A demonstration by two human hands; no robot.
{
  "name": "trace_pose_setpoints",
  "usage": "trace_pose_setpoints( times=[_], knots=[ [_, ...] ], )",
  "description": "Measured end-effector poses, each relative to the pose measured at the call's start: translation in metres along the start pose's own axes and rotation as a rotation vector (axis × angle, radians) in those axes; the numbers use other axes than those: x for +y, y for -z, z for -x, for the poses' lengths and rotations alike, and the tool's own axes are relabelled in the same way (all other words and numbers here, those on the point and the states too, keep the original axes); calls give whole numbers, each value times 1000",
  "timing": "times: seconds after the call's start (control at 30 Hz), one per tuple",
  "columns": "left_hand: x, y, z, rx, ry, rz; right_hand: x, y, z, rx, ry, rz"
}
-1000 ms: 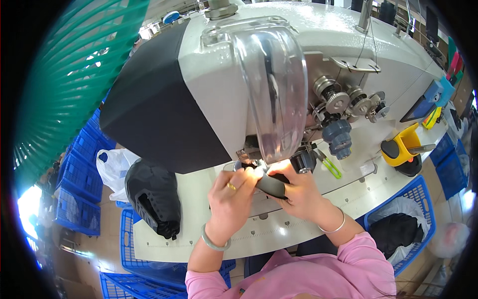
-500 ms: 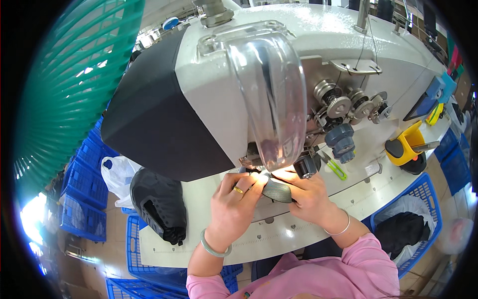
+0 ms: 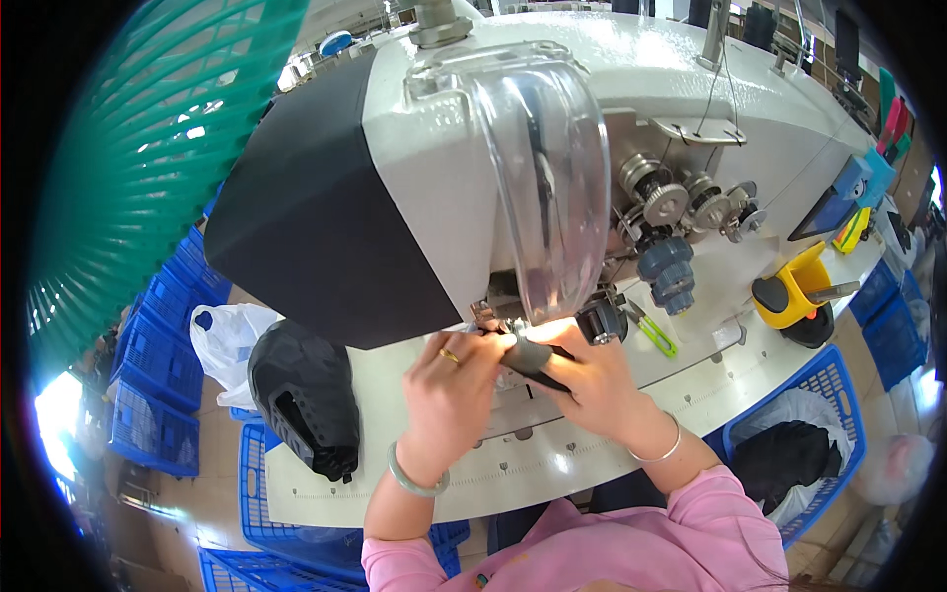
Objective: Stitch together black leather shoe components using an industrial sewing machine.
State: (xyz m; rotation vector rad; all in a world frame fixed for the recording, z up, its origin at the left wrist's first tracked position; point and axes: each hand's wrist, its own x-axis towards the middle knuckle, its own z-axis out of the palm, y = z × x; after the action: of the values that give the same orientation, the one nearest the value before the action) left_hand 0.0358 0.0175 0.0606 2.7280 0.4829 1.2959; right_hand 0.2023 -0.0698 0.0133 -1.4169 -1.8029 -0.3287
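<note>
Under the head of a white sewing machine (image 3: 429, 232), a dark fabric piece (image 3: 531, 357) is pinched between my two hands in the lamp light. My left hand (image 3: 456, 383) presses its fingers together on the left end, close to the needle area. On the right end, my right hand (image 3: 599, 393) grips the piece between thumb and fingers. The machine's clear guard (image 3: 552, 197) hides the needle and part of the fabric's far edge. Black shoe uppers (image 3: 304, 400), stacked together, lie on the white table to the left of my left hand.
Green-handled thread snips (image 3: 653, 333) lie right of the needle area. A yellow-and-black holder (image 3: 792, 288) stands further right. Blue crates (image 3: 153, 424) are stacked at left, and a blue basket (image 3: 846, 390) with black cloth sits at right. A green fan guard (image 3: 148, 168) fills the upper left.
The fabric piece has turned in my hands: its broad grey woven face showed before, a narrower dark side shows now. Both hands have shifted slightly, and the whole view has moved a little.
</note>
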Motion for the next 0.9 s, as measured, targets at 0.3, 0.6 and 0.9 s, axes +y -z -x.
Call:
trace_pose_setpoints(
  times=[0.3,0.6,0.9],
  knots=[
    [5,-22,3,215,99,33,12,-2,-5,-55,33,-256],
    [0,-8,9,53,-164,-112,-3,13,5,-46,46,-70],
    [0,-4,4,-9,-141,-90,-1,9,3,64,128,2]
  ],
)
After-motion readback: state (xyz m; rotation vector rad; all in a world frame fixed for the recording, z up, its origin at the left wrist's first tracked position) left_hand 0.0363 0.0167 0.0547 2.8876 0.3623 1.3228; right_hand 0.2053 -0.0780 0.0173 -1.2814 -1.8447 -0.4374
